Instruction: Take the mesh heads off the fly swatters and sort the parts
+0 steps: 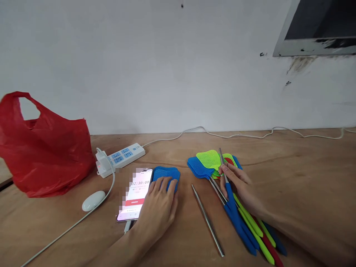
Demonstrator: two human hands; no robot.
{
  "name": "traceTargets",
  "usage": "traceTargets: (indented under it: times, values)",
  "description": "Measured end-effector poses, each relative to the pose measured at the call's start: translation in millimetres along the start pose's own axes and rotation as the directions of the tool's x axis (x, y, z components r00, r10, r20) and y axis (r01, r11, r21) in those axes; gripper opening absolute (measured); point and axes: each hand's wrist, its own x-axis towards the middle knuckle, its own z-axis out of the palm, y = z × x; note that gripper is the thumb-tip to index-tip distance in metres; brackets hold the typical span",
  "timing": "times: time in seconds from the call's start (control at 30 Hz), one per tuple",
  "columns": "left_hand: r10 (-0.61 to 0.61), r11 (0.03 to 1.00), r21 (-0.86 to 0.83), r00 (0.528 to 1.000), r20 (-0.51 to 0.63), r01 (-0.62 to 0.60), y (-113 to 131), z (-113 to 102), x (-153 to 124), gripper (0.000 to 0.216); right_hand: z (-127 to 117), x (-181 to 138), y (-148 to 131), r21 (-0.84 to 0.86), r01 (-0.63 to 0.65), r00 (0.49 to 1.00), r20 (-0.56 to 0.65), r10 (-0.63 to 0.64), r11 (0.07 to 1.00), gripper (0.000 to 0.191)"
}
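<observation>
Against white wall [139,66], plywood table [306,167] bearing fly swatters [211,161], phone [136,196].

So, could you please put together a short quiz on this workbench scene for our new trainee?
1. True or false: the left hand lies flat on a blue mesh head.
2. What colour is the plastic bag at the table's left end? A red, B green, C white.
3. Which hand grips the blue-handled rod?
Key: 1 true; 2 A; 3 the right hand.
</observation>
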Motion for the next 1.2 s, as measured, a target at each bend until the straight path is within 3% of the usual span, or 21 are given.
traceTargets:
  times: [0.13, 0.3, 0.47, 0.57, 0.7, 0.87, 1.07, 1.2]
  values:
    - [-0.08, 0.981, 0.182, 0.996, 0.037, 0.072, -3, 7, -3, 0.033, -3, 4, 5, -0.111, 0.06, 0.998, -0.009, -0.061, 0.992, 0.038]
    - [-0.036, 0.998, 0.064, 0.99, 0.136, 0.027, 7, -1, -6, 0.03, -4, -3, 11, -0.162, 0.078, 0.996, 0.048, -0.072, 0.984, 0.038]
    - [0.018, 0.999, -0.045, 0.993, 0.116, -0.012, 0, 1, -5, 0.032, -1, -11, 11, -0.275, 0.023, 0.998, 0.067, -0.005, 0.961, 0.042]
    - [0.016, 0.999, -0.029, 0.997, 0.074, -0.013, -12, 8, -5, 0.05, 0, -15, 13, -0.339, -0.002, 1.0, 0.023, 0.011, 0.941, 0.044]
    - [0.01, 0.999, -0.042, 0.988, 0.151, -0.004, -23, 12, -5, 0.078, 0, -19, 14, -0.434, 0.051, 0.999, 0.026, -0.044, 0.899, 0.045]
    - [0.011, 0.995, -0.103, 0.973, 0.23, 0.013, -24, 4, -1, 0.085, 0, -20, 9, -0.525, 0.129, 0.991, 0.09, -0.095, 0.841, 0.039]
    - [0.013, 0.979, -0.2, 0.973, 0.229, 0.034, -29, -3, 2, 0.101, -1, -19, 10, -0.538, 0.153, 0.988, 0.103, -0.116, 0.829, 0.038]
    - [0.032, 0.975, -0.222, 0.961, 0.276, 0.031, -35, -5, 1, 0.086, 0, -20, 9, -0.544, 0.153, 0.987, 0.126, -0.1, 0.825, 0.037]
